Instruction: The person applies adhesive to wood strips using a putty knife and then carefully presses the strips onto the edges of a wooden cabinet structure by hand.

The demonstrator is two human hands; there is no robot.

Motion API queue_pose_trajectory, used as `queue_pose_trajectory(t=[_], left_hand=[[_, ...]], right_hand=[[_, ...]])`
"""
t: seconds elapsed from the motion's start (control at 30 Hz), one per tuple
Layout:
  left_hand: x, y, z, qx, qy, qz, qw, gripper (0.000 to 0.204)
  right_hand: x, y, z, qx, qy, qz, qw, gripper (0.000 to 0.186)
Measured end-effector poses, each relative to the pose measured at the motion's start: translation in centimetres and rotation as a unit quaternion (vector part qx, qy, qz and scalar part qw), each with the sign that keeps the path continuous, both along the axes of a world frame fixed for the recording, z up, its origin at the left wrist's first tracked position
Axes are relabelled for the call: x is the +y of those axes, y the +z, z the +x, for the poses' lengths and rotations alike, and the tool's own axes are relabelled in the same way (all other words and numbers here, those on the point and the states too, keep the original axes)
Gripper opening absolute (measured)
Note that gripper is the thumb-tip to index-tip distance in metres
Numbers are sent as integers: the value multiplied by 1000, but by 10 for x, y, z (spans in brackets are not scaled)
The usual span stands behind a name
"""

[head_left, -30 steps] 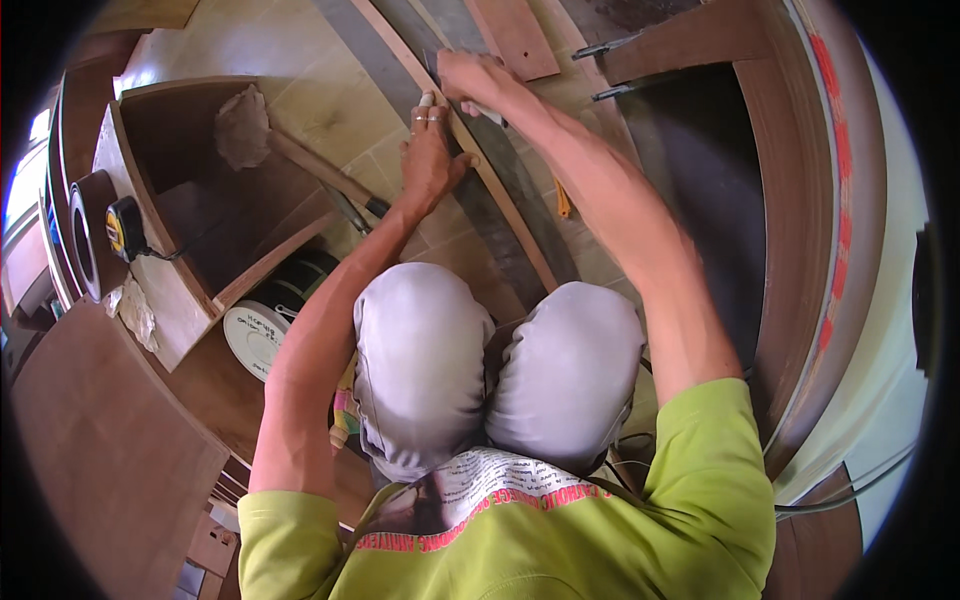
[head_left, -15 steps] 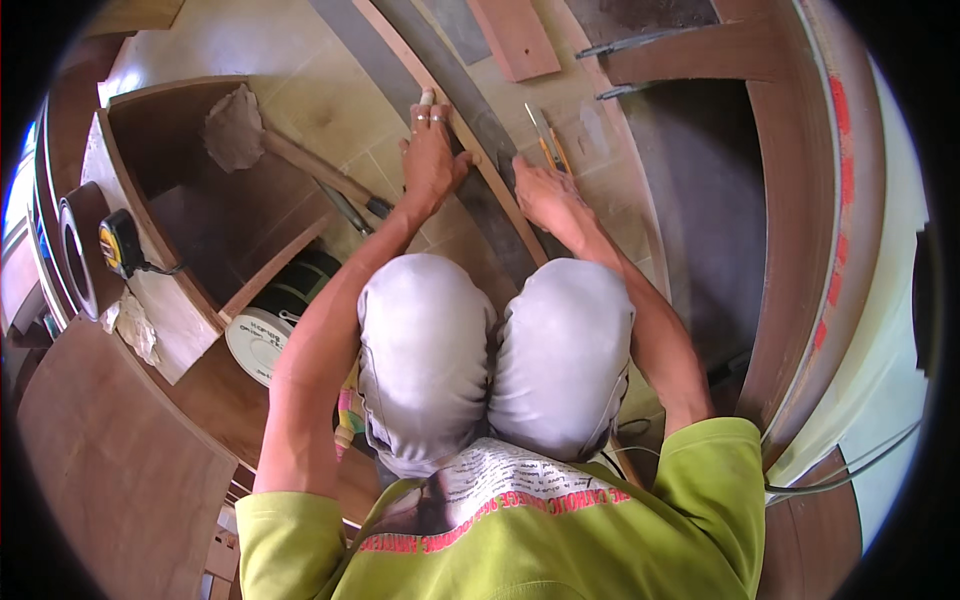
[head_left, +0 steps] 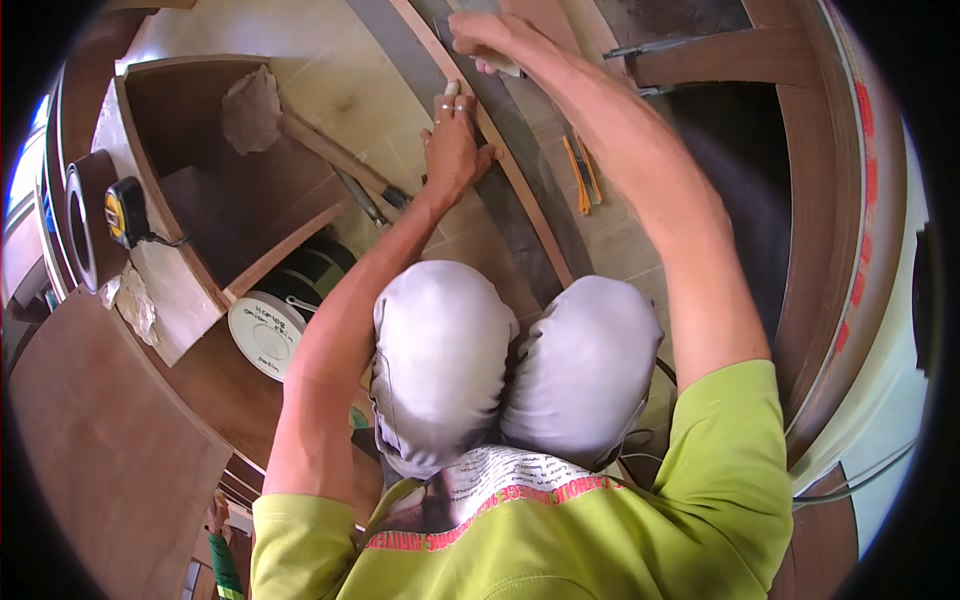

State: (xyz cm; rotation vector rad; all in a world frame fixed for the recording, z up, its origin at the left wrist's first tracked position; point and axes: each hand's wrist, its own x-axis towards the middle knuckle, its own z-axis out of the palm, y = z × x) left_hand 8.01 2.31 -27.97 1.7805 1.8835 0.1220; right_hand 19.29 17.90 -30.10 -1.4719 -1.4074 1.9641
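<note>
My left hand [head_left: 457, 150] lies with its fingers stretched forward and thumb spread, pressing on a narrow wooden strip [head_left: 535, 222]. One finger has a pale wrap at its tip, and rings show behind it. Under and beside the wood run dark grey flat strips [head_left: 563, 222] on the floor. Farther forward and right of the wood, my right hand [head_left: 484, 38] has its fingers curled. Something pale shows at its underside, too hidden to name. Orange-handled cutters [head_left: 582, 188] lie on the floor below my right forearm.
To the left stands an open wooden box [head_left: 170, 315] with a tape measure [head_left: 124, 213] and a tape roll [head_left: 84, 222] on its edge. A wooden-handled tool [head_left: 335, 155] lies beside it, near a white-lidded bucket [head_left: 266, 338]. A brown cabinet frame [head_left: 800, 200] bounds the right. Another person's green sleeve [head_left: 224, 565] shows lower left.
My right hand has moved forward and left, away from beside the wooden strip, and its arm is stretched out. The left hand still presses the strip. Another person's arm has appeared lower left.
</note>
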Motion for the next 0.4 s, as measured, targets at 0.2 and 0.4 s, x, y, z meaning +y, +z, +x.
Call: queue_pose_trajectory(t=[0.2,0.4], left_hand=[[8,-5,24,-83,10,-23,996,84],[6,-7,15,-95,26,-43,994,87]], right_hand=[[-30,18,43,-273,256,73,925,21],[-110,42,65,-321,269,171,892,21]])
